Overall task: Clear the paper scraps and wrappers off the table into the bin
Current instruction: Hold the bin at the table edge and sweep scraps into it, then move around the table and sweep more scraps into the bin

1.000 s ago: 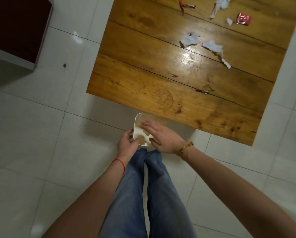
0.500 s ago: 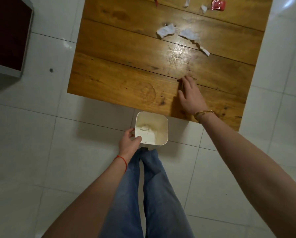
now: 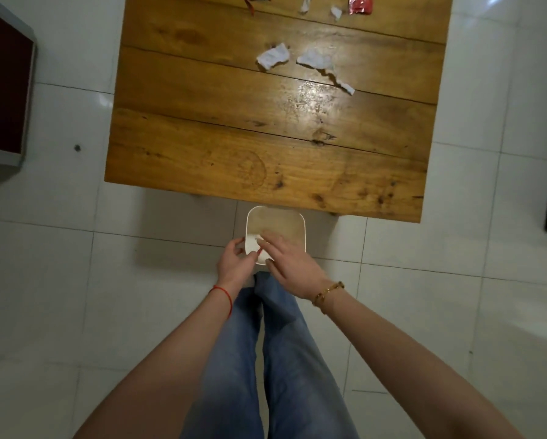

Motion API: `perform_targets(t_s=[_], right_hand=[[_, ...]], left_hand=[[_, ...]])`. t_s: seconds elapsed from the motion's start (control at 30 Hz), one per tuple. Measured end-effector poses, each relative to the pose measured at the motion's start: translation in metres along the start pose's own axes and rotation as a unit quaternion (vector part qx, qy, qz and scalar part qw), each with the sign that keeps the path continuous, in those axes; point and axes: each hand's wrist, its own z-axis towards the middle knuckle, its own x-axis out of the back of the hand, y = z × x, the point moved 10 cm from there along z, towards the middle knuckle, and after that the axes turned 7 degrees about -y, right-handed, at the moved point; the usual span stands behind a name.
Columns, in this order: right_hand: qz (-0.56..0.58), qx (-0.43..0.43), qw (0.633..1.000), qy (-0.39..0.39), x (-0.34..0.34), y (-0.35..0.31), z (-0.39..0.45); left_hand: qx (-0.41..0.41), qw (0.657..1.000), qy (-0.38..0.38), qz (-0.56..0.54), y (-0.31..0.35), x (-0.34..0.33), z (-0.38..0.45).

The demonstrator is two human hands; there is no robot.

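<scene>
Head view looks straight down on a wooden table [image 3: 265,153] standing on white floor tiles [image 3: 59,264]. A small white bin [image 3: 297,221] sits on the floor just off the table's near edge, its far rim tucked under that edge. The left hand [image 3: 234,264] curls round the bin's near-left rim, thumb and fingers closed on the wall. The right hand [image 3: 289,261] reaches over the bin's mouth with fingers loosely spread; a thin red sliver shows at its fingertips, but blur hides whether it is pinched or loose. Pale paper lies inside the bin.

On the table, two white scraps [image 3: 273,57] [image 3: 321,63] lie past its middle, the right one trailing a torn strip toward the table's right edge. More bits sit along the far edge: a red wrapper [image 3: 360,4], a small white scrap [image 3: 335,11], and red pieces partly cut off by the frame. The near half of the table is bare wood. Open floor lies on both sides of the table; a dark cabinet [image 3: 2,90] stands well to its left.
</scene>
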Motion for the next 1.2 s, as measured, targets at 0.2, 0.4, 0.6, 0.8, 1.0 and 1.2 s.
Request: perform_targets(t_s=[0.2,0.4,0.6,0.8,1.0,1.2], right_hand=[[0.072,-0.088,0.986,0.126,0.037,0.001,-0.041],[0.1,-0.204,0.943,0.244,0.077,-0.003,-0.118],[0.159,-0.276,0.894,0.315,0.097,-0.01,-0.217],[0.197,-0.339,0.836,0.384,0.118,0.012,-0.313],[0.217,-0.369,0.796,0.428,0.136,0.067,-0.41],[0.2,-0.378,0.792,0.436,0.167,0.145,-0.506]], left_hand=[[-0.035,0.999,-0.026,0.029,0.004,0.009,-0.032],[-0.091,0.989,-0.051,0.105,0.034,0.017,-0.093],[-0.134,0.971,-0.093,0.177,0.065,-0.007,-0.155],[-0.16,0.946,-0.152,0.239,0.09,-0.074,-0.208],[-0.176,0.932,-0.182,0.258,0.119,-0.169,-0.253],[-0.19,0.931,-0.197,0.243,0.142,-0.281,-0.291]])
